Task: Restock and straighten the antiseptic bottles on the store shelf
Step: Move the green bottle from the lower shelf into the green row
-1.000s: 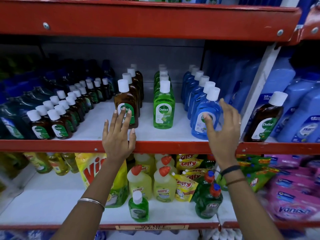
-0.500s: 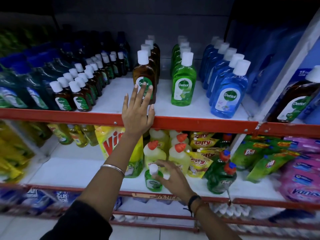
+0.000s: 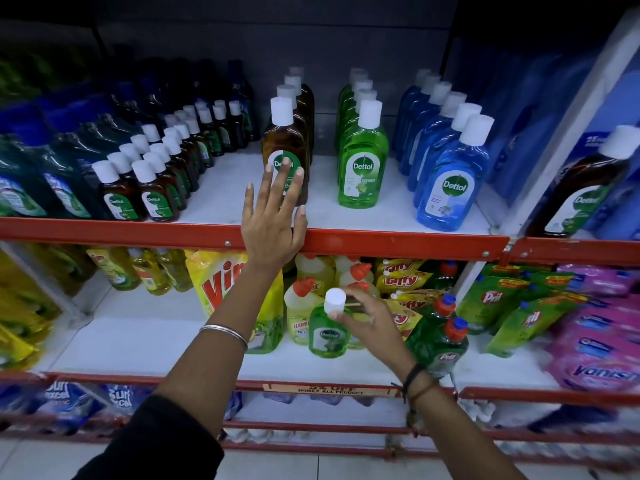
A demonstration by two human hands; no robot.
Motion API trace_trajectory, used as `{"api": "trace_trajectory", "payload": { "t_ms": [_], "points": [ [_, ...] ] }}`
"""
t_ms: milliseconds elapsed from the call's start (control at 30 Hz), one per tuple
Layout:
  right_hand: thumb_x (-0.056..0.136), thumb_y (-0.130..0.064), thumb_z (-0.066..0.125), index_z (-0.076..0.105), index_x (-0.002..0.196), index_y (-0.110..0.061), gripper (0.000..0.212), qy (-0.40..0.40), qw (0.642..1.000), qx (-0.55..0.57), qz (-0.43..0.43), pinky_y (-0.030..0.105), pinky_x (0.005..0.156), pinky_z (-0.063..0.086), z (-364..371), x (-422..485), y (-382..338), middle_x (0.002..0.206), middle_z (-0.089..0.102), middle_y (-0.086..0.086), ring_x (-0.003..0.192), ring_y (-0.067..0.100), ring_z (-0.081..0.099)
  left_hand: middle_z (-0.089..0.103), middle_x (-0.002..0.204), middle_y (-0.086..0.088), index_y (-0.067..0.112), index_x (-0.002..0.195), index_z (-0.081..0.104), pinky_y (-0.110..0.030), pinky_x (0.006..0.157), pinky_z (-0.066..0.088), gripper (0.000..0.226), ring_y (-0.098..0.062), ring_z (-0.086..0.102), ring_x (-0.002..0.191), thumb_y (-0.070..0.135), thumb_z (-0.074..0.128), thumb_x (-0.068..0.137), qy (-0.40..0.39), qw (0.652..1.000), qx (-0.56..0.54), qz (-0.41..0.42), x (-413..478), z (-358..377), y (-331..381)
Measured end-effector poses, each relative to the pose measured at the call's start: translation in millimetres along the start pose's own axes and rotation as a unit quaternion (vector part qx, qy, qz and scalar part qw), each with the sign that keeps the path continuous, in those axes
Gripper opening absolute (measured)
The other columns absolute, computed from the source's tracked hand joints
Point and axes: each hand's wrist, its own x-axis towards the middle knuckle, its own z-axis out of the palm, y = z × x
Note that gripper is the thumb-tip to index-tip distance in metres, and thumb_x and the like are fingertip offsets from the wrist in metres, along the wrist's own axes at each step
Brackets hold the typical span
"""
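On the upper shelf (image 3: 381,242) we start with two files of small brown bottles (image 3: 138,195) at the left, then a row of big brown ones. Our left hand (image 3: 272,220) is spread flat, fingers splayed, against the front brown bottle (image 3: 284,147); it holds nothing, only steadies or squares that one. Next come the green row (image 3: 362,157) and the blue row (image 3: 450,181), both upright and facing front.

Below, on the lower shelf (image 3: 138,351), a small green bottle (image 3: 327,336) stands out of place among the yellow cleaners (image 3: 301,306). Our right hand (image 3: 372,322) is closing on its neck, just under the white cap (image 3: 334,300); fingers touch it, but we cannot tell whether the grip is firm yet.

We judge the step to be retrieving this stray. The next move calls for a sure pinch, a straight lift clear of the cleaners and the red rail, then setting it in front of the green row, label outward.
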Motion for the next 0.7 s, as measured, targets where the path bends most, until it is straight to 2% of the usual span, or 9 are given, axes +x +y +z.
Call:
{"api": "trace_trajectory", "payload": {
  "t_ms": [67,133,200,267,367,500,600,700],
  "points": [
    [0.079,-0.026,0.074,0.062,0.106,-0.048,0.036,0.019,0.999,0.021,-0.026,0.027,0.088,0.052,-18.0,5.3,-25.3,0.110,0.069,-0.010,0.101,0.007,0.065,0.030,0.157,-0.001,0.030,0.153,0.013,-0.047,0.116,0.023,0.062,-0.019,0.023,0.147,0.032,0.035,0.095,0.002,1.000,-0.002,-0.001,0.3,-0.5,0.0],
    [0.080,-0.019,0.074,0.065,0.108,-0.037,0.035,0.038,0.996,0.047,-0.063,0.027,0.082,0.054,-34.6,11.7,-51.4,0.105,0.071,-0.007,0.096,0.013,0.067,0.029,0.157,-0.001,0.030,0.153,0.013,-0.047,0.116,0.023,0.063,-0.019,0.022,0.147,0.032,0.036,0.095,0.002,1.000,-0.002,-0.002,0.5,-1.1,0.1],
    [0.079,-0.019,0.074,0.068,0.107,-0.031,0.031,0.064,0.990,0.077,-0.101,0.028,0.079,0.055,-49.5,19.0,-77.5,0.099,0.073,-0.004,0.091,0.019,0.068,0.027,0.157,0.000,0.030,0.153,0.012,-0.046,0.116,0.022,0.063,-0.019,0.022,0.147,0.032,0.035,0.095,-0.002,1.000,-0.004,0.000,0.4,-1.7,0.0],
    [0.078,-0.025,0.073,0.069,0.104,-0.033,0.028,0.088,0.982,0.092,-0.137,0.034,0.078,0.057,-62.3,26.5,-102.1,0.097,0.073,0.001,0.089,0.024,0.068,0.025,0.158,0.001,0.031,0.153,0.012,-0.047,0.116,0.022,0.062,-0.018,0.021,0.147,0.033,0.034,0.095,-0.009,1.000,-0.010,-0.001,0.6,-1.9,-0.3],
    [0.077,-0.036,0.070,0.069,0.101,-0.039,0.025,0.133,0.970,0.082,-0.189,0.039,0.079,0.057,-80.0,42.0,-134.3,0.095,0.073,-0.008,0.089,0.022,0.068,0.022,0.158,0.002,0.031,0.153,0.013,-0.047,0.117,0.021,0.061,-0.016,0.018,0.148,0.034,0.033,0.096,-0.010,1.000,-0.015,-0.005,0.2,-2.1,-0.6],
    [0.077,-0.036,0.071,0.068,0.100,-0.043,0.024,0.188,0.949,0.060,-0.247,0.038,0.080,0.057,-99.3,71.0,-166.1,0.092,0.073,-0.015,0.086,0.015,0.068,0.023,0.158,0.002,0.031,0.153,0.016,-0.046,0.117,0.020,0.061,-0.015,0.014,0.149,0.034,0.034,0.095,-0.007,1.000,-0.011,-0.003,-0.1,-1.7,-1.4],
    [0.080,-0.031,0.071,0.068,0.104,-0.033,0.025,0.212,0.944,0.051,-0.250,0.037,0.080,0.057,-107.9,95.7,-173.4,0.095,0.072,-0.008,0.084,0.013,0.066,0.023,0.158,0.002,0.031,0.153,0.016,-0.046,0.117,0.019,0.060,-0.016,0.014,0.149,0.034,0.034,0.095,-0.010,1.000,-0.011,-0.002,-1.0,-1.5,-1.8],
    [0.082,-0.027,0.071,0.068,0.109,-0.021,0.028,0.210,0.950,0.034,-0.229,0.029,0.075,0.055,-107.5,115.9,-168.6,0.092,0.071,-0.006,0.078,0.006,0.062,0.024,0.157,0.001,0.031,0.153,0.016,-0.045,0.117,0.019,0.060,-0.015,0.012,0.149,0.034,0.034,0.095,-0.017,1.000,-0.011,-0.002,0.1,-2.3,-1.6]
  ]
}}
